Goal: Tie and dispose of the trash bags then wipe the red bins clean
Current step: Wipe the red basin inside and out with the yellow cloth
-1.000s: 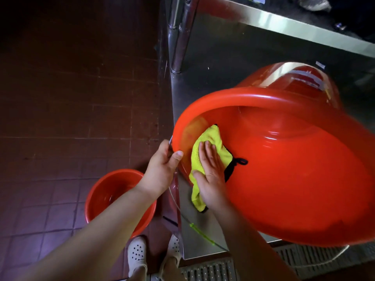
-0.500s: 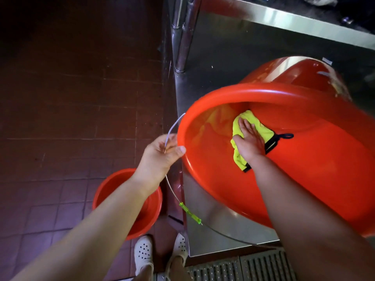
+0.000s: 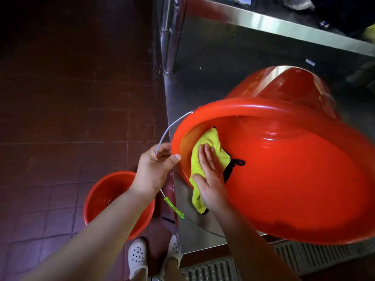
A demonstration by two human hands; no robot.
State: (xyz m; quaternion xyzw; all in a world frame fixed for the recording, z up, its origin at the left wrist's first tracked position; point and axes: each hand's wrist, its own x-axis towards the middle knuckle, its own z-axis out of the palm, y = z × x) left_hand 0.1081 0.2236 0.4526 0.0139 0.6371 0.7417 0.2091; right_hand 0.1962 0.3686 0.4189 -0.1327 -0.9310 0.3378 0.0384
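Observation:
A large red bin [image 3: 294, 179] lies tipped on its side on a steel table, its mouth facing me. My right hand [image 3: 211, 175] presses a yellow cloth [image 3: 209, 147] with black trim flat against the inner wall near the left rim. My left hand [image 3: 156, 169] grips the bin's rim together with its thin wire handle [image 3: 168, 128], which has a green grip [image 3: 174, 208]. A second, smaller red bin [image 3: 101, 197] stands upright on the floor at lower left.
The steel table [image 3: 213, 63] has a raised upper shelf [image 3: 274, 23] at the back and shiny posts [image 3: 170, 33] at its left corner. Dark red floor tiles [image 3: 71, 98] spread to the left. A metal drain grate [image 3: 213, 268] runs along the bottom. My white clogs [image 3: 138, 258] show below.
My right hand has slid the cloth from deeper inside the bin back toward the left rim. The left hand keeps its hold on the rim and wire handle.

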